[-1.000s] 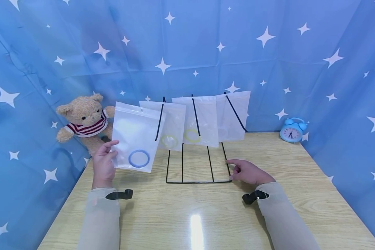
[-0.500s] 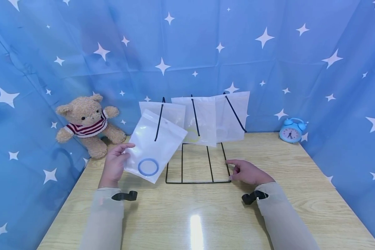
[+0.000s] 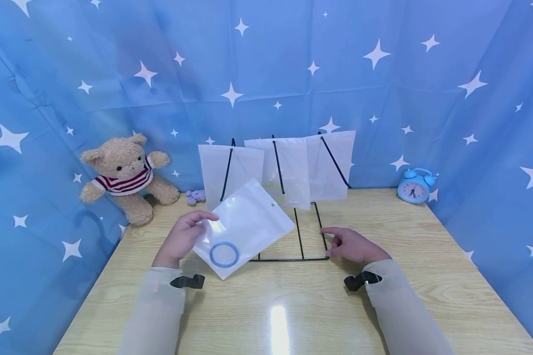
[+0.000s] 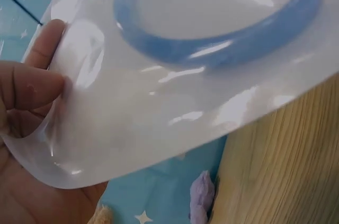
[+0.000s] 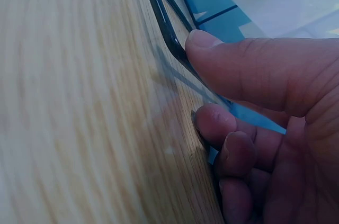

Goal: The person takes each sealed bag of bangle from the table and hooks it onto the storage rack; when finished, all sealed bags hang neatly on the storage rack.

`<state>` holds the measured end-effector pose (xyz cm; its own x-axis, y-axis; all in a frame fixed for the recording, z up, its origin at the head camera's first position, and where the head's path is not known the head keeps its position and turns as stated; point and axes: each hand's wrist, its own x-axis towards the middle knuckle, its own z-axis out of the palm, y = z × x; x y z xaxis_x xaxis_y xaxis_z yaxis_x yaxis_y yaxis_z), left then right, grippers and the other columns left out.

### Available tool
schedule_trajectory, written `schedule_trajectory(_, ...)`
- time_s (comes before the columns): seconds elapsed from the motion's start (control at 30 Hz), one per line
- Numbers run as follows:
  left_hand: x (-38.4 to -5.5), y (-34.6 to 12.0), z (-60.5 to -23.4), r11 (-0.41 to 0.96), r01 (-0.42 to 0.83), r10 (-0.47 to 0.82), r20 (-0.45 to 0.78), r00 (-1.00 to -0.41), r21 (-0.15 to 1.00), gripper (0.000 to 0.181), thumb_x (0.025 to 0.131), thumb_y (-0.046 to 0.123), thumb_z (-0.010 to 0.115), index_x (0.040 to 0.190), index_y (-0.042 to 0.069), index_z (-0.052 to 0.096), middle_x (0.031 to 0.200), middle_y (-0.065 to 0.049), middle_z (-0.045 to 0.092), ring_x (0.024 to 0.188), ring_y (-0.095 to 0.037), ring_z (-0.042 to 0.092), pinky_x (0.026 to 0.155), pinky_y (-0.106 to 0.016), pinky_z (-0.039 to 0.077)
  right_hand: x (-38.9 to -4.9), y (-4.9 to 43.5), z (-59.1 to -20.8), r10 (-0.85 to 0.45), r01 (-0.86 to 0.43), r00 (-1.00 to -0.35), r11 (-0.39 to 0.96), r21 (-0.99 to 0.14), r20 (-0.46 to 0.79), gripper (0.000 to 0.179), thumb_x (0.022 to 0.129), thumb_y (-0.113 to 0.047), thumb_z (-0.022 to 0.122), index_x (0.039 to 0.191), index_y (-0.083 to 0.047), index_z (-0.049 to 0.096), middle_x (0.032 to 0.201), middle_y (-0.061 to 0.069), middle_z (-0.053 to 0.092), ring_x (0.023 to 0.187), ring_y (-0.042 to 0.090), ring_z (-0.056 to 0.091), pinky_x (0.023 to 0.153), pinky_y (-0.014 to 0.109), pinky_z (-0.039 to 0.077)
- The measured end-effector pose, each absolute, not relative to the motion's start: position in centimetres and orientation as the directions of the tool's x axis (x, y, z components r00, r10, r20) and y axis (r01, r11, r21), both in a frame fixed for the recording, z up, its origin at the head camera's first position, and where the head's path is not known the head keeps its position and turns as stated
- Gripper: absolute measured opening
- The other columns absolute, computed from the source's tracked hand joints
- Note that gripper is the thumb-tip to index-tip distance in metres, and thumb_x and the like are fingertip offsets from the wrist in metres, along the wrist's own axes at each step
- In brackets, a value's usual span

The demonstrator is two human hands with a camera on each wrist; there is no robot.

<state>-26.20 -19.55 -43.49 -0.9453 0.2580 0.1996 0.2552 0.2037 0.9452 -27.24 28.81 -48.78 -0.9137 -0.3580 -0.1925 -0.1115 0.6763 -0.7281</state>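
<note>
My left hand (image 3: 179, 241) pinches the edge of a white zip bag (image 3: 253, 212) between thumb and fingers. A blue ring (image 4: 222, 52) shows through its clear front, and the bag is tilted, its zip end with a small hole pointing up and right. Behind it stands a black wire display rack (image 3: 280, 260), partly covered by the bag. My right hand (image 3: 354, 245) holds the front right corner of the rack's base; in the right wrist view the thumb lies against the wire (image 5: 168, 41). Three similar bags hang on the rack's hooks, among them a middle bag (image 3: 295, 160).
A teddy bear (image 3: 126, 180) in a striped top sits at the back left, with a small purple toy (image 3: 196, 196) beside it. A blue alarm clock (image 3: 414, 188) stands at the back right. Star-patterned curtains (image 3: 275, 59) surround the wooden table (image 3: 320, 305).
My left hand has moved right and slightly down, turning the bag clockwise across the front of the rack. The purple toy has come into view. My right hand has stayed at the rack's corner.
</note>
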Motion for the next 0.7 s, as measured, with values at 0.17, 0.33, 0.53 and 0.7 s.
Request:
schedule_trajectory(0.17, -25.7, -18.1, -43.4, 0.165, 0.314, 0.328, 0.248, -0.911, 0.935, 0.033, 0.097, -0.011, 0.048, 0.122, -0.010, 0.069, 0.127, 0.005, 0.069, 0.119, -0.007, 0.060, 0.090, -0.021, 0.053, -27.3, 28.8, -49.0, -0.339, -0.089, -0.919, 0.677, -0.731, -0.202, 0.074, 0.092, -0.018, 0.082, 0.158, -0.011, 0.049, 0.088, 0.007, 0.063, 0.078, 0.023, 0.056, 0.069, 0.037, 0.046)
schedule_trajectory(0.33, -25.4, -17.4, -43.3, 0.083, 0.354, 0.350, 0.305, -0.886, 0.932, 0.029, 0.096, -0.011, 0.051, 0.116, -0.008, 0.071, 0.121, 0.015, 0.071, 0.118, -0.005, 0.062, 0.092, -0.021, 0.053, -27.4, 28.9, -49.0, -0.346, -0.093, -0.916, 0.675, -0.732, -0.202, 0.074, 0.092, -0.018, 0.082, 0.158, -0.010, 0.049, 0.088, 0.007, 0.063, 0.078, 0.023, 0.056, 0.070, 0.037, 0.047)
schedule_trajectory(0.53, -25.1, -17.0, -43.0, -0.015, 0.386, 0.389, 0.361, -0.847, 0.922, 0.037, 0.096, -0.011, 0.052, 0.110, 0.012, 0.078, 0.119, 0.016, 0.072, 0.114, -0.005, 0.064, 0.090, -0.022, 0.055, -27.6, 29.0, -49.0, -0.358, -0.102, -0.912, 0.672, -0.733, -0.201, 0.075, 0.092, -0.018, 0.082, 0.158, -0.007, 0.048, 0.088, 0.006, 0.063, 0.078, 0.023, 0.056, 0.069, 0.037, 0.047)
schedule_trajectory(0.7, -24.7, -16.8, -42.6, -0.076, 0.402, 0.397, 0.398, -0.827, 0.912, 0.051, 0.093, -0.013, 0.051, 0.107, 0.026, 0.079, 0.119, 0.015, 0.071, 0.115, -0.005, 0.063, 0.092, -0.021, 0.054, -27.5, 29.1, -49.0, -0.366, -0.112, -0.909, 0.673, -0.731, -0.198, 0.075, 0.093, -0.018, 0.081, 0.159, -0.007, 0.047, 0.088, 0.006, 0.063, 0.078, 0.023, 0.056, 0.069, 0.037, 0.047)
